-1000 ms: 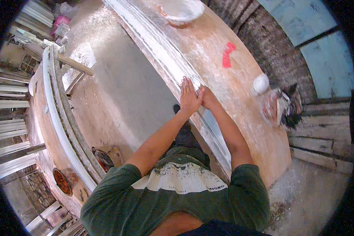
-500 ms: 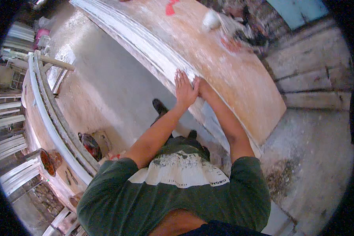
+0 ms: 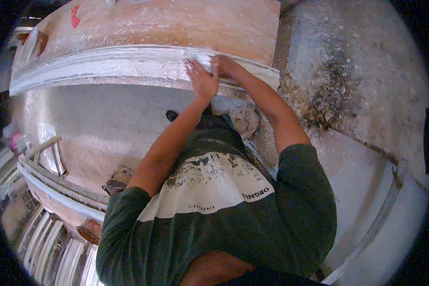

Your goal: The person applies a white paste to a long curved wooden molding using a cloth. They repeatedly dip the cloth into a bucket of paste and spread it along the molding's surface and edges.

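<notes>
A long strip of white plaster moulding (image 3: 124,64) runs along the near edge of a brown work board (image 3: 162,28), with ridges along its length. My left hand (image 3: 204,82) lies against the strip near its right part, fingers stretched out and spread. White, wet-looking plaster (image 3: 201,59) shows just beyond the fingertips. Close beside it, my right hand (image 3: 224,66) is curled at the strip. Its fingers are partly hidden behind the left hand, and whatever they hold cannot be made out.
A round, plaster-smeared container (image 3: 244,120) stands below the board, near my right forearm. At the lower left is another bench (image 3: 57,193) with a pale strip along its edge, and several white lengths (image 3: 47,233) beyond it. Dark debris (image 3: 331,81) stains the floor at right.
My view and body have turned, so the board now lies across the top. Both hands remain together on the strip, now nearer its right end.
</notes>
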`<state>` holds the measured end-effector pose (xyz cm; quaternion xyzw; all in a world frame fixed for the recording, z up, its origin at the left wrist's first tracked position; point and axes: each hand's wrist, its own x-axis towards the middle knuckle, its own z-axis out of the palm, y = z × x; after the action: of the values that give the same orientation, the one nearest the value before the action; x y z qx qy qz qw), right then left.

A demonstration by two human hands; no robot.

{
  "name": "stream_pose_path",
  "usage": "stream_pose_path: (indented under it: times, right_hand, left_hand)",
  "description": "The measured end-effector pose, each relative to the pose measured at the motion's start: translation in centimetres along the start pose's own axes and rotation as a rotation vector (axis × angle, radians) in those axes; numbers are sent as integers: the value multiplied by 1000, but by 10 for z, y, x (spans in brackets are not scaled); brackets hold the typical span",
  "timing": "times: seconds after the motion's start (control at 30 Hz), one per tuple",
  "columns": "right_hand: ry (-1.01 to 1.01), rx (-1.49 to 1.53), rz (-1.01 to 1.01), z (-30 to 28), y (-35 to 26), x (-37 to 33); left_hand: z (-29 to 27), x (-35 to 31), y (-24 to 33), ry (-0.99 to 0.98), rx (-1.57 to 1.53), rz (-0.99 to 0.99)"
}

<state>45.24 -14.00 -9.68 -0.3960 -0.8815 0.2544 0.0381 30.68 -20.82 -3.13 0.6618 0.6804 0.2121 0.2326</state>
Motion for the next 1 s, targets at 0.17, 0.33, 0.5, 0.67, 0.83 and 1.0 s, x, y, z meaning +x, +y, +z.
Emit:
stream_pose_path:
  times: [0.17,0.33,0.5,0.67,0.83,1.0]
  right_hand:
    - [80,94,276,-19,-31,-13]
    - [281,138,158,-43,-53,4]
    - [263,260,173,-82,-76,40]
    - [299,341,180,-78,-91,69]
    - [430,158,187,-53,-100,99]
    - [455,313,252,-56,-119,137]
  left_hand:
    - [-1,-9,3,-17,-83,35]
    - [-22,7,-32,103,109,128]
    - [-56,46,-57,165,24,250]
    - [-109,87,-83,49,61,252]
    - [-152,126,-136,-151,-30,313]
    - [-180,162,-203,-150,-66,273]
